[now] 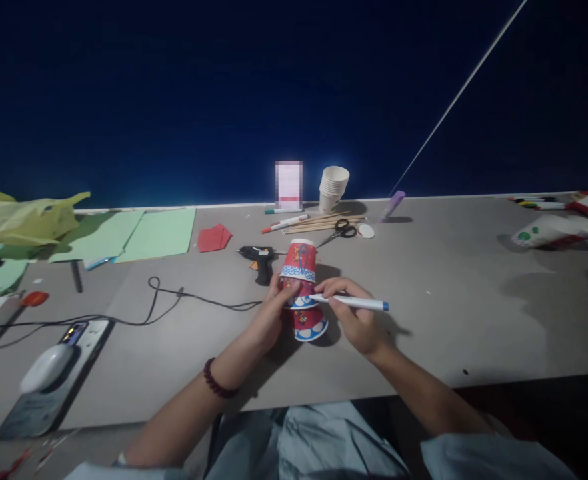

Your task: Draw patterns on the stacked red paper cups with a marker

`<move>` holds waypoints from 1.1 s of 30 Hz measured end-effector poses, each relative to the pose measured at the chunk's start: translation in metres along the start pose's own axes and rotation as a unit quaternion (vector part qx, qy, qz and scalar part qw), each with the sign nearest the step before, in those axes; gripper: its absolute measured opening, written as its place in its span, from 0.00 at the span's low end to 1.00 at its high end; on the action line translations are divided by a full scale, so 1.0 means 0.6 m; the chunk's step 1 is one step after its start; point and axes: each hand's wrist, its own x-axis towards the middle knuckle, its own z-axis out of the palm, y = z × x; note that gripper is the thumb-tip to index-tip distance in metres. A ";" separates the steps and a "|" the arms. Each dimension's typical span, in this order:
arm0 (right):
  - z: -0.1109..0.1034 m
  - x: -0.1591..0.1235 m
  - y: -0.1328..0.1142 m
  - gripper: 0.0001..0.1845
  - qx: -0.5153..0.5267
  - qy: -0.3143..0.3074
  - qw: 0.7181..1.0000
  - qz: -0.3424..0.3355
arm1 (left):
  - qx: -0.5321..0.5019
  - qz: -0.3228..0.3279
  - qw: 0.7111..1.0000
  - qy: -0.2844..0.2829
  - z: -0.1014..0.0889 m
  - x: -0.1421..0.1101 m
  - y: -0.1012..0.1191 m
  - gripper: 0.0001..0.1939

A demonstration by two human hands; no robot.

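Observation:
My left hand (pixel 273 308) is wrapped round the side of a stack of red paper cups (pixel 299 261) with blue and white patterned bands. The cups stand one above another at the table's front middle, leaning slightly. In my right hand (pixel 357 320) is a white marker (pixel 359 303) with a blue end, held between fingers and thumb. Its tip meets the middle cup, at the blue band beside my left thumb. Just behind the cups lies a black glue gun (pixel 261 260), its cord running left.
Behind the cups are scissors (pixel 344 229), wooden sticks (pixel 324 222), markers (pixel 284 223) and stacked white cups (pixel 333 190). Green paper (pixel 159 233), red paper (pixel 214 238) and a phone (pixel 39 407) are on the left. A decorated white cup (pixel 544 232) lies at right.

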 end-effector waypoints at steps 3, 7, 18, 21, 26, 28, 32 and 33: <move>0.000 0.001 -0.001 0.06 0.010 0.004 1.000 0.009 | -0.001 0.003 1.000 0.001 -0.002 0.001 -0.001 0.33; 0.001 0.002 -0.003 0.06 0.024 0.006 1.000 0.013 | 0.005 0.006 1.000 -0.005 -0.004 0.001 -0.002 0.29; 0.001 -0.001 -0.003 0.06 0.062 0.038 0.997 0.008 | -0.029 -0.007 1.000 0.006 0.000 0.001 0.005 0.26; 0.001 0.000 -0.006 0.06 0.047 0.030 0.998 0.001 | -0.035 -0.014 0.999 0.003 0.001 0.002 0.006 0.24; 0.002 0.001 -0.008 0.05 0.013 0.027 0.999 -0.020 | -0.034 -0.021 0.999 -0.011 0.001 0.000 0.005 0.23; 0.002 0.001 -0.006 0.06 -0.002 0.028 0.999 -0.024 | -0.032 -0.023 0.999 -0.015 0.001 -0.001 0.003 0.24; 0.002 -0.001 0.000 0.06 -0.020 0.028 0.999 -0.026 | -0.022 -0.021 0.999 -0.021 0.000 -0.002 0.001 0.25; 0.002 -0.001 0.001 0.06 -0.023 0.027 0.999 -0.024 | -0.019 -0.019 0.999 -0.021 0.000 -0.002 0.001 0.25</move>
